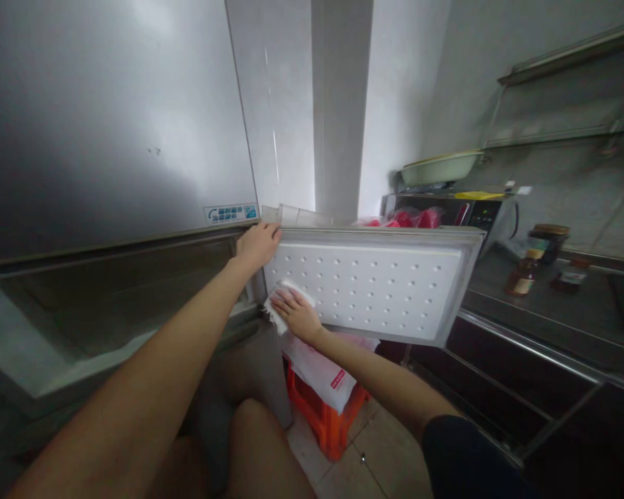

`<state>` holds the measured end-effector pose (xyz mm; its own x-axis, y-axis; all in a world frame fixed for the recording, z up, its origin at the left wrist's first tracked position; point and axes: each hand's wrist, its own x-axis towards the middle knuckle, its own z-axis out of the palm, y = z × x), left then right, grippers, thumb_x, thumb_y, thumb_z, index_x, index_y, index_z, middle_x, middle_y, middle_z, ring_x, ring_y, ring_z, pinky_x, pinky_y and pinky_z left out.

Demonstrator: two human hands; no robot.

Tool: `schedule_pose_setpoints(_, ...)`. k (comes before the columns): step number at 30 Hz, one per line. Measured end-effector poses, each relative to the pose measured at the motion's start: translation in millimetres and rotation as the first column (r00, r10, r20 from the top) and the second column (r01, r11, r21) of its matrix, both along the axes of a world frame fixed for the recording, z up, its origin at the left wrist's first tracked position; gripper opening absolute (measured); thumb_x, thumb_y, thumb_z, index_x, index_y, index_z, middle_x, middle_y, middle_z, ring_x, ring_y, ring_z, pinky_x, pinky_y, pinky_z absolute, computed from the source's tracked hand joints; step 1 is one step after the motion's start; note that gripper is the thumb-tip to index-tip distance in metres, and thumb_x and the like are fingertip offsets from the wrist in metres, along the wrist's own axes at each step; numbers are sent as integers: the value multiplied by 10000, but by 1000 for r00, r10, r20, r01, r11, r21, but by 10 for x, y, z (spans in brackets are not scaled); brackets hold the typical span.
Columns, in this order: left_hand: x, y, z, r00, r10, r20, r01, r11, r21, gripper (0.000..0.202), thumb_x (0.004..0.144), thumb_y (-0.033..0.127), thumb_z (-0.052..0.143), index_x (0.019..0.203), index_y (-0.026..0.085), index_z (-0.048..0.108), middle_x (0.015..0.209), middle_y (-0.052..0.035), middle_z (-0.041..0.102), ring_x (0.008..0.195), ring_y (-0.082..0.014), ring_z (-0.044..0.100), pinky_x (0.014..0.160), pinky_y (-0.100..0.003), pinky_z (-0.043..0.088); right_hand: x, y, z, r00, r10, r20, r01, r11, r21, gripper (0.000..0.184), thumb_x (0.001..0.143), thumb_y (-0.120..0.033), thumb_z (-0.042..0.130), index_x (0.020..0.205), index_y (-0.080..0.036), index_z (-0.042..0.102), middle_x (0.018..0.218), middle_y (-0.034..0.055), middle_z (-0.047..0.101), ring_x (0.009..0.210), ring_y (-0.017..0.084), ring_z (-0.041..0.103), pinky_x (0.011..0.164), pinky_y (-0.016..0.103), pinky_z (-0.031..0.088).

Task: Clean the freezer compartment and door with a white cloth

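Note:
A fridge compartment door (364, 281) hangs open, its white dimpled inner panel facing me. My left hand (260, 244) is closed over the door's top edge near the hinge side, the fingertips partly hidden. Lower on the same panel, my right hand (297, 315) presses a white cloth (276, 320) against the hinge-side corner and seal. Part of the cloth lies under the fingers, out of sight. To the left is the open compartment (109, 298), dim inside. Above it the larger silver fridge door (114, 118) is shut.
Below the open door stands an orange stool (333, 423) with a white plastic bag (333, 378) on it. At right, a counter (499, 298) holds a brown bottle (523, 274), jars (548, 239) and a microwave (491, 215) with a pale basin (439, 168) on top. My knees are close below.

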<state>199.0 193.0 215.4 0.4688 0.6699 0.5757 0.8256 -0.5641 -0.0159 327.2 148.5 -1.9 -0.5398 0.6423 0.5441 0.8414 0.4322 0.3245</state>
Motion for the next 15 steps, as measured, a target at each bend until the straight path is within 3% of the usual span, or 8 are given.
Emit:
schedule_pose_setpoints(4, 1, 15, -13, 1000, -4, 6, 4, 1000, 2, 447, 1020, 314, 323, 1364, 176, 573, 1333, -118, 620, 1233, -258, 573, 1050, -363, 437, 612, -498, -95, 999, -23, 36, 21, 999, 42, 559, 941, -177, 444, 1496, -179, 373, 1551, 39, 411, 1468, 201, 297, 1188, 464, 305)
schedule_pose_setpoints(7, 4, 5, -13, 1000, 1, 6, -1, 1000, 12, 437, 1017, 315, 337, 1359, 191, 578, 1318, -107, 628, 1226, -250, 576, 1056, -353, 432, 1153, -970, -180, 986, -161, 36, 157, 983, 95, 631, 930, -147, 406, 1540, -241, 279, 1569, 4, 380, 1464, 196, 305, 1177, 459, 316)
schedule_pose_setpoints(12, 8, -9, -15, 1000, 10, 12, -10, 1000, 4, 440, 1014, 316, 339, 1357, 184, 580, 1310, -119, 624, 1224, -267, 573, 1043, -367, 446, 1994, -1766, -386, 911, -412, -27, 412, 903, 123, 660, 932, -163, 373, 1545, -354, 216, 1560, -34, 386, 1479, 203, 280, 1201, 499, 245)
schedule_pose_setpoints(15, 6, -3, -22, 1000, -4, 23, 4, 1000, 3, 452, 1010, 322, 334, 1364, 173, 573, 1317, -135, 613, 1226, -294, 565, 1029, -400, 459, 2328, -2132, -550, 852, -510, -121, 523, 840, 144, 717, 898, -185, 421, 1556, -336, 179, 1568, -5, 373, 1496, 262, 233, 1200, 568, 211)
